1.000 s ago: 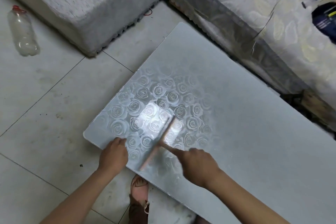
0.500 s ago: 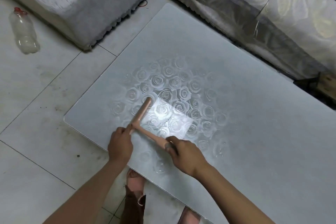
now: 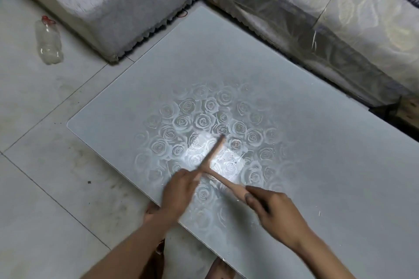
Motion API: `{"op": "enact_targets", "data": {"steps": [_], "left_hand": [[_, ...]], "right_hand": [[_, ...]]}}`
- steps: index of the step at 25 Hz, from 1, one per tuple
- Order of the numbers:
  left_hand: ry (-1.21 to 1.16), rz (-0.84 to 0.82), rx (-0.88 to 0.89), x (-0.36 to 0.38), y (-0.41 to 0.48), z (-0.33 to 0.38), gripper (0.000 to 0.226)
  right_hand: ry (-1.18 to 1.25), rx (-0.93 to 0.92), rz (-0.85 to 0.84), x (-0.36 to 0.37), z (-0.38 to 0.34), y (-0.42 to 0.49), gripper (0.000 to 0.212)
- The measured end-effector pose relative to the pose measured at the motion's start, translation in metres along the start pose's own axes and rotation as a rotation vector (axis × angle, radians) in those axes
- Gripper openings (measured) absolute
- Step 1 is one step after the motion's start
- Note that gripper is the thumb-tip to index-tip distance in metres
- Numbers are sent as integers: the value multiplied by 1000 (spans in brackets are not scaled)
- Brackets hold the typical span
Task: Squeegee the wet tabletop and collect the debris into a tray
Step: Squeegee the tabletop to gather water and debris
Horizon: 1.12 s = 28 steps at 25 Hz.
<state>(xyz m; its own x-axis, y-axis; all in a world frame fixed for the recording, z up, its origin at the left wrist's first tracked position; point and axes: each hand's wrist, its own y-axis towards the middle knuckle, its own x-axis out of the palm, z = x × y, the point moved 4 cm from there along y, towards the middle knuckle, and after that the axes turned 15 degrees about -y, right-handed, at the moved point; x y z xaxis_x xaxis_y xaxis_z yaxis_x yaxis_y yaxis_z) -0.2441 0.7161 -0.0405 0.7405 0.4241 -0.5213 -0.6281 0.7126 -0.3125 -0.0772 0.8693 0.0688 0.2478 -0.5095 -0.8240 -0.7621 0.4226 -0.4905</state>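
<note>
Counter (image 3: 226, 52): wet, rose-patterned; the squeegee (image 3: 212, 156) rests on it near my edge.
My left grip (image 3: 179, 190): closed on the blade's near end.
My right grip (image 3: 274, 210): wrapped round the handle.
Risk: no tray visible; I may sweep water over the near edge.

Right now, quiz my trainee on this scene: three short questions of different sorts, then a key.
1. True or false: the squeegee lies untouched in a tray.
2. Which hand grips the end of its handle? A left, B right, C neither.
3. Fill in: the clear bottle lies on the ____.

Key
1. False. It is on the tabletop and both hands hold it.
2. B. The right hand grips the handle end, and the left hand holds the near end of the blade.
3. floor
</note>
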Motion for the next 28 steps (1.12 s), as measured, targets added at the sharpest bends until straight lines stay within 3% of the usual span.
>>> {"op": "enact_targets", "data": {"steps": [2,5,8,12,17,19,22,25,28], "left_hand": [[71,182,-40,-50,-6,-32,26],[206,347,-236,-97,-9,-86,29],[249,410,-237,-77,-3,-86,29],[151,325,-128,17,-6,-33,28],[83,-37,-90,123,-31,26,34],[-33,-59,-4,99,-37,27,30],[123,258,88,15,-45,-10,24],[214,355,-134,-45,-53,-63,26],[209,364,-200,-36,-51,-75,27]], "right_hand": [[-1,-136,32,11,-55,21,19],[-42,-236,-9,41,-123,57,30],[-28,-206,-29,46,-103,76,38],[-16,-71,-64,28,10,28,37],[-149,91,-168,-8,95,-51,39],[-167,-1,-65,-15,71,-51,37],[-70,-171,41,-7,-2,-17,36],[-55,-227,-36,27,-71,22,33],[-143,-214,-48,44,-81,33,32]]}}
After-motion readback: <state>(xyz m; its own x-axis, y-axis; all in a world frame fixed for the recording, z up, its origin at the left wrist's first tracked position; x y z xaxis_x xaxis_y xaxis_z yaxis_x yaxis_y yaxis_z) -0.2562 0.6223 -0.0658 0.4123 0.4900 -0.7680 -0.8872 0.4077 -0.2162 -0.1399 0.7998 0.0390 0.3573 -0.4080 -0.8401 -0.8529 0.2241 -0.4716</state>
